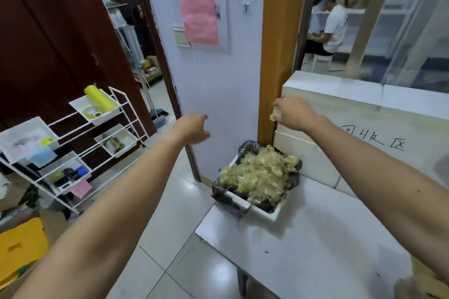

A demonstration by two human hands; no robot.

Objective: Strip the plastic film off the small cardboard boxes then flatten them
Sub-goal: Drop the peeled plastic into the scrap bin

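left hand (194,130): stretched out front, fingers loosely curled, nothing in it
bin (263,211): on the surface (315,238), black liner, heaped with stripped film
right hand (292,113): fingers pinched round a small wad of film (274,115), above the bin's far side
tip: I'd lower the wad onto the heap before letting go, since the pile looks ready to spill
boxes: probably that brown cardboard (418,284) bottom right, too blurry to tell
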